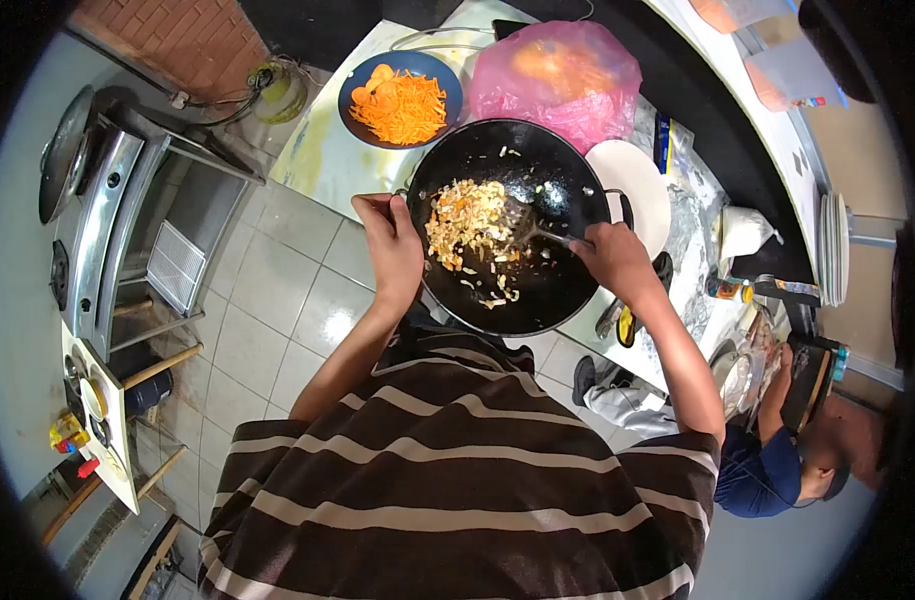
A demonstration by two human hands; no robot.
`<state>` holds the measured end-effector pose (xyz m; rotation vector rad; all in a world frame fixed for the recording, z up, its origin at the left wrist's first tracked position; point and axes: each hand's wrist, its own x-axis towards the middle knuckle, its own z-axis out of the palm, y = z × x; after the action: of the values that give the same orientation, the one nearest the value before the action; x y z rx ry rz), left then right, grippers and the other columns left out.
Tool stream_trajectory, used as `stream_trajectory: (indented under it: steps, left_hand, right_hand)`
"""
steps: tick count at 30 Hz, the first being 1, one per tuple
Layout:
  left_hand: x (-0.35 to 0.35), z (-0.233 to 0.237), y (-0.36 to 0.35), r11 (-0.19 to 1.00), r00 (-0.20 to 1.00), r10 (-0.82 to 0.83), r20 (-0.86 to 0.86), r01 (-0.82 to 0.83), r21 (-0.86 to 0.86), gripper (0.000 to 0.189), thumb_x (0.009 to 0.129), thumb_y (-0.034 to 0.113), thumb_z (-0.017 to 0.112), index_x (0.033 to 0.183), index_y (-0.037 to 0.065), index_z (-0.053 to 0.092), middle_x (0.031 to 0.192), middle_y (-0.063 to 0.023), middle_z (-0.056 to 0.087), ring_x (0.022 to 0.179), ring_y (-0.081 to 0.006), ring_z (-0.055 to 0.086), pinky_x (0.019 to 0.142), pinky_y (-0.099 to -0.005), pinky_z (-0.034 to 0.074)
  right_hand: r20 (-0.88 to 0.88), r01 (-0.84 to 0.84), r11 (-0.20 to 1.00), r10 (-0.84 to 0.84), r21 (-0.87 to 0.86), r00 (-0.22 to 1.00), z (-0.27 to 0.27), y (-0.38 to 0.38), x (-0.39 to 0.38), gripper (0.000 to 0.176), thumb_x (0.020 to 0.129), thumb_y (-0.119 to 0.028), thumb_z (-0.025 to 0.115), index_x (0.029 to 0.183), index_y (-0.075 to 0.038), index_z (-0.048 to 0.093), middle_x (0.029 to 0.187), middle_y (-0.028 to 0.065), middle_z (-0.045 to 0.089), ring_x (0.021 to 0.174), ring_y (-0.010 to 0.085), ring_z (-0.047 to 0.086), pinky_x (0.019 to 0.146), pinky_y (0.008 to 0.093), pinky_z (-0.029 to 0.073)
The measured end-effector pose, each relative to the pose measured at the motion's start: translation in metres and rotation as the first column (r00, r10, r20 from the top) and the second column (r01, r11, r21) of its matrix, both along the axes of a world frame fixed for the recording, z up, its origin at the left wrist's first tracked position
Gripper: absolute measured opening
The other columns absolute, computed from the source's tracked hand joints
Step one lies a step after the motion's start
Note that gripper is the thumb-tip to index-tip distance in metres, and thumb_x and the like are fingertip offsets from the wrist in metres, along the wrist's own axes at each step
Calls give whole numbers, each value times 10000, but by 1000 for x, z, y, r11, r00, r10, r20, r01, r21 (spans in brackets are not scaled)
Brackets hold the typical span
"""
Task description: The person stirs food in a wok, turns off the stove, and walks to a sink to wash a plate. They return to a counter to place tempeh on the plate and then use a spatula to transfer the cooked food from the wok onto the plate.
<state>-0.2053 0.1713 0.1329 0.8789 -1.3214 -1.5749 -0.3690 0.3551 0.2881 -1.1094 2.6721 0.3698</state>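
A black wok (563,285) is in front of my body at the table's edge. My left hand (393,245) is closed on the wok's left side, where the handle is mostly hidden by my fingers. My right hand (615,258) grips a metal spatula (543,234), its blade in the food. Chopped, scrambled-looking food (466,220) in white, yellow and orange bits is heaped in the wok's left half, with scraps scattered around. The wok's right loop handle (626,208) sticks out just above my right hand.
Beyond the wok are a dark blue plate (452,80) of shredded and sliced carrot and a pink plastic bag (488,95). A white plate (646,190) lies to the right. A co-worker (758,475) is at the right. A metal stove (118,220) stands left.
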Motion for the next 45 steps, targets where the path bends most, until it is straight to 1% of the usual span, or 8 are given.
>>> stream_trajectory:
  steps: [7, 12, 13, 18, 25, 29, 37, 45]
  left_hand:
    - [1, 2, 0, 998, 998, -57, 22, 58, -21, 120, 1017, 91, 434, 1051, 6, 356, 918, -130, 474, 852, -198, 472, 814, -353, 414]
    - [0, 5, 3, 999, 998, -32, 50, 33, -32, 121, 1019, 82, 428, 1061, 7, 343, 929, -122, 462, 864, -190, 465, 826, -345, 410]
    - [0, 5, 3, 999, 998, -33, 50, 35, -34, 121, 1019, 82, 428, 1061, 7, 343, 929, -122, 462, 864, -190, 465, 826, -345, 410]
    - [0, 1, 1, 998, 999, -46, 24, 46, -30, 118, 1019, 72, 442, 1051, 16, 343, 922, -106, 457, 856, -172, 458, 812, -326, 408]
    - [7, 4, -8, 991, 994, -107, -21, 108, 75, 134, 1014, 84, 469, 1025, 23, 350, 857, -69, 465, 793, -132, 455, 731, -282, 416]
    - [20, 10, -26, 948, 958, -213, 193, 250, -198, 181, 987, 105, 527, 1001, 8, 375, 765, -106, 567, 697, -156, 563, 615, -292, 443]
    - [28, 21, -33, 943, 895, -327, 303, 329, 46, 202, 973, 173, 563, 990, 48, 405, 683, -73, 613, 440, -87, 472, 356, -254, 327]
    - [32, 22, -31, 939, 893, -333, 303, 344, 21, 189, 982, 167, 561, 979, 40, 422, 687, -61, 602, 485, -61, 454, 404, -234, 323]
  right_hand:
    - [211, 54, 998, -56, 15, 976, 2, -7, -38, 317, 872, -341, 673, 822, -27, 677, 756, 206, 665, 791, 369, 667, 714, 457, 510]
    - [419, -112, 943, 244, -314, 875, -36, 2, -44, 351, 905, -363, 648, 881, -13, 665, 713, 198, 626, 636, 315, 642, 626, 403, 474]
    - [639, 199, 975, -90, -101, 764, -39, 5, -44, 347, 926, -365, 638, 906, -19, 643, 665, 128, 579, 484, 191, 545, 478, 343, 422]
    - [928, 557, 827, -261, 73, 265, -51, 11, -32, 287, 955, -329, 618, 941, -43, 604, 613, -23, 447, 435, 49, 332, 379, 225, 240]
    - [930, 602, 792, -143, -98, 340, -48, 29, -24, 270, 969, -306, 600, 926, -39, 608, 593, -46, 411, 439, 34, 314, 382, 228, 225]
    - [898, 587, 796, -141, -147, 416, -19, 42, -23, 269, 974, -303, 593, 912, -43, 612, 593, -53, 417, 451, 36, 325, 399, 230, 243]
    - [885, 668, 723, -181, -175, 428, 10, 77, -26, 266, 985, -295, 587, 907, -44, 625, 575, -70, 384, 453, 20, 276, 409, 226, 191]
    - [876, 698, 672, -154, -247, 457, 52, 109, -47, 273, 955, -296, 622, 874, -36, 644, 566, -78, 379, 442, 24, 278, 390, 228, 177]
